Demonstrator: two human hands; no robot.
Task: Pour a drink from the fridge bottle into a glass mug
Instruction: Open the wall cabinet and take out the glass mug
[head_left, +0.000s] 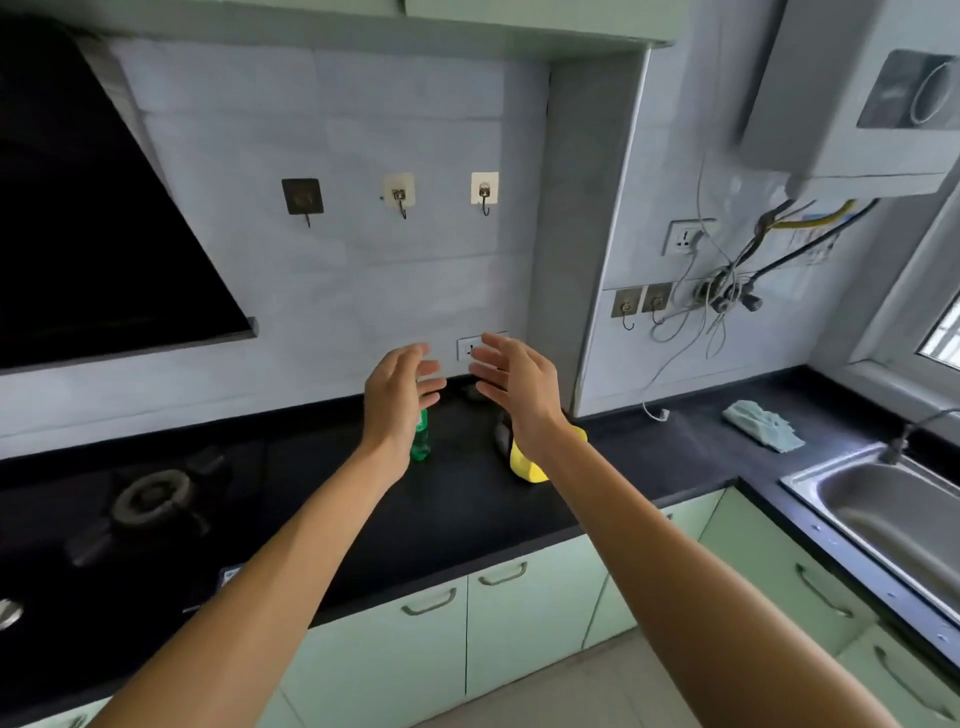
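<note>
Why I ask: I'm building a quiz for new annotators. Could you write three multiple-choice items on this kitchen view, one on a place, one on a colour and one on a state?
1. Where does the bottle stand?
A. in a fridge
B. on the dark counter, right of the stove burner
C. on a shelf

2. What colour is the bottle?
A. red
B. clear
C. green

3. How are the left hand and the right hand?
A. both open, holding nothing
B. the left grips the bottle
C. the right holds a mug

Answers:
1 B, it stands on the counter, partly hidden behind the left hand.
2 C, its visible body is green.
3 A, the fingers of both hands are spread in the air above the counter.
</note>
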